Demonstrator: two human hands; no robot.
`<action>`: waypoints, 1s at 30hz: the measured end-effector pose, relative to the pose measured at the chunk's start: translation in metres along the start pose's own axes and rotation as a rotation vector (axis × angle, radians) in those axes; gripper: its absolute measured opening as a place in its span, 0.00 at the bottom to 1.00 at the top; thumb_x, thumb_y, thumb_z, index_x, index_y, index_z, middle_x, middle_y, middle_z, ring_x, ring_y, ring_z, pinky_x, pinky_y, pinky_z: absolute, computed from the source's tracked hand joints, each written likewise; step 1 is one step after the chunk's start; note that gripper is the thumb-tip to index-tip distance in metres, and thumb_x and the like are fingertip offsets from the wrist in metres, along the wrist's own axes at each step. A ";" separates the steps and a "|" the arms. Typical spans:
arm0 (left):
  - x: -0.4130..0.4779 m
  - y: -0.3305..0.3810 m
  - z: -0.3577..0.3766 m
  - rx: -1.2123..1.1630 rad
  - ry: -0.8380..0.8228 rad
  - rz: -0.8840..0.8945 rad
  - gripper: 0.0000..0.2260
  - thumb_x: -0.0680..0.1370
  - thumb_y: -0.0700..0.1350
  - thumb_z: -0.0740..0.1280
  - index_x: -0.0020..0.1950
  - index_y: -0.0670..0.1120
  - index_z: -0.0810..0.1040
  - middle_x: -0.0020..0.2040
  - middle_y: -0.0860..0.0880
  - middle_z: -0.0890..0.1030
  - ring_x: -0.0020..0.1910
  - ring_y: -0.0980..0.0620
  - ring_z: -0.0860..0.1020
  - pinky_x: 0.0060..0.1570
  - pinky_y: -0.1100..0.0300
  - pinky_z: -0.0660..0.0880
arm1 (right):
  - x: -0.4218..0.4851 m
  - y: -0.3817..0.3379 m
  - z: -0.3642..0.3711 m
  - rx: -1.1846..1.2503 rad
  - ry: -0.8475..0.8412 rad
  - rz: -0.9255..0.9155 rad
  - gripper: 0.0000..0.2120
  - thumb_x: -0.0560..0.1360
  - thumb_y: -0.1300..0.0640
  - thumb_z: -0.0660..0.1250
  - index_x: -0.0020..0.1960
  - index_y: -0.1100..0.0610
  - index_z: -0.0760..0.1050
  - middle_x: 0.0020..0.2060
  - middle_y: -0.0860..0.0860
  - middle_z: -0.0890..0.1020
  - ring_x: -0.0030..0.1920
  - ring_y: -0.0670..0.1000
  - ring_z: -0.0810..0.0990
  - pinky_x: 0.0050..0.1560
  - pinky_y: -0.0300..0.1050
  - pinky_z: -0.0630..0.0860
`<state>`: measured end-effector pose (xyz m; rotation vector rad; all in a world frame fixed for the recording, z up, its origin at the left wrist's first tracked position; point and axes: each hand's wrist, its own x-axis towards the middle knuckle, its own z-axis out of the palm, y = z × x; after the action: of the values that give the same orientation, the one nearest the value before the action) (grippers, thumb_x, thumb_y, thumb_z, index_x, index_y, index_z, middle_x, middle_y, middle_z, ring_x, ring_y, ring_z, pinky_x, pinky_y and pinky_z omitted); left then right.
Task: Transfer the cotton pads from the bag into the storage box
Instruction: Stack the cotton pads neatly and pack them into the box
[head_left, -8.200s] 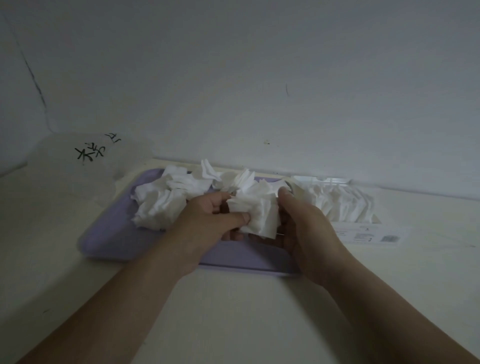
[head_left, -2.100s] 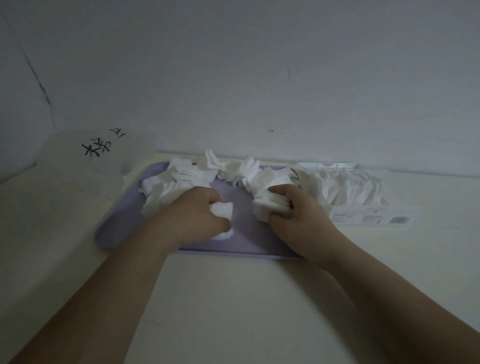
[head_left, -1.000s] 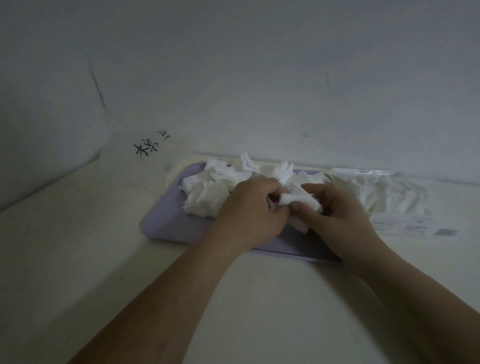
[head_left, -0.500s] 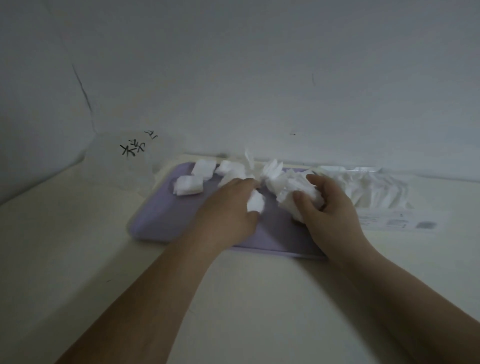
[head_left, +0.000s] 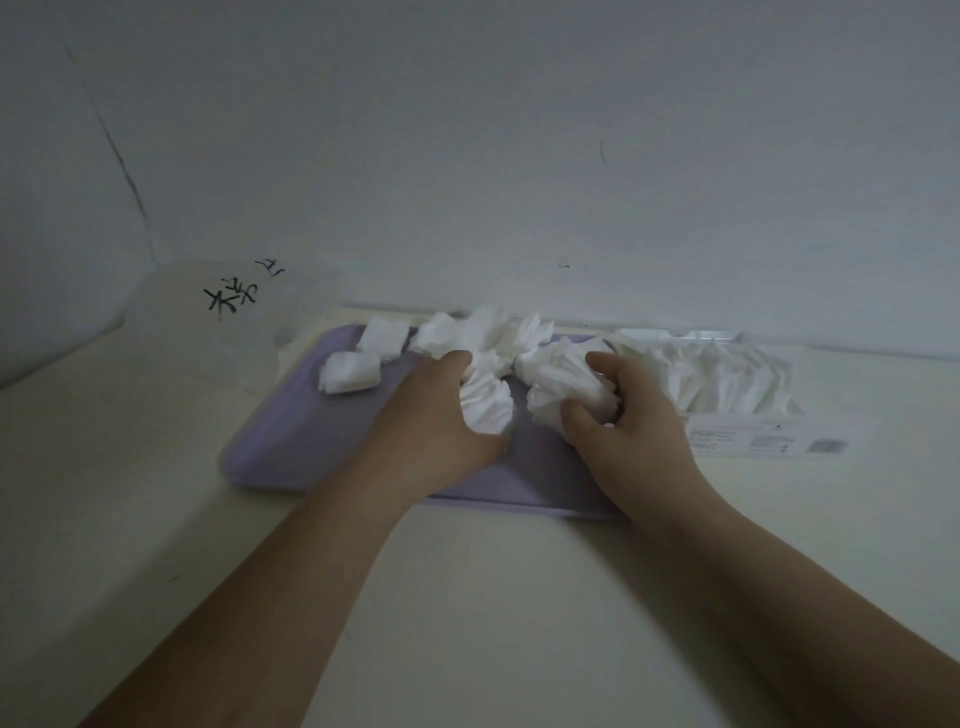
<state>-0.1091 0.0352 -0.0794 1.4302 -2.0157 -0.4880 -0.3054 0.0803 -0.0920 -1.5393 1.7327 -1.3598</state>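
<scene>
Both hands grip fluffy white cotton pads (head_left: 447, 338) over the flat lilac plastic tray (head_left: 291, 441): left hand (head_left: 441, 415) pinches a fanned stack, right hand (head_left: 623, 415) clutches a bigger bunch, probably squaring them up. Clear bag (head_left: 727, 379) sits right.

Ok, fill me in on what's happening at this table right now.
A person is sorting white cotton pads on a lilac tray. The left hand grips one fanned bunch of pads, and the right hand holds a bigger bunch. More loose pads lie along the tray's far side. To the right, a clear bag with a printed label holds more pads. A translucent container with black handwriting stands at the left by the wall.
</scene>
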 end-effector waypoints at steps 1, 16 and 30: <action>0.000 0.000 0.000 0.068 -0.002 -0.046 0.23 0.65 0.60 0.75 0.55 0.53 0.74 0.54 0.53 0.81 0.55 0.46 0.80 0.55 0.51 0.77 | 0.000 0.000 0.000 0.000 -0.002 0.003 0.26 0.79 0.58 0.71 0.75 0.51 0.71 0.62 0.44 0.78 0.57 0.43 0.77 0.47 0.18 0.67; -0.003 0.011 -0.023 -0.724 -0.315 0.029 0.15 0.70 0.34 0.76 0.56 0.45 0.84 0.48 0.42 0.86 0.46 0.50 0.81 0.46 0.55 0.77 | 0.000 0.001 0.000 0.083 -0.034 0.058 0.19 0.74 0.61 0.77 0.62 0.51 0.78 0.49 0.45 0.87 0.47 0.43 0.86 0.48 0.35 0.79; -0.005 0.003 -0.008 -0.380 -0.164 -0.023 0.14 0.67 0.40 0.82 0.50 0.45 0.83 0.38 0.45 0.87 0.38 0.46 0.86 0.41 0.48 0.84 | 0.001 -0.001 -0.007 -0.016 -0.372 0.012 0.47 0.62 0.42 0.80 0.78 0.47 0.68 0.66 0.41 0.81 0.64 0.41 0.81 0.71 0.48 0.76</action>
<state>-0.1045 0.0408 -0.0727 1.2117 -1.9007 -0.9686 -0.3111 0.0821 -0.0883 -1.6632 1.5207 -0.9780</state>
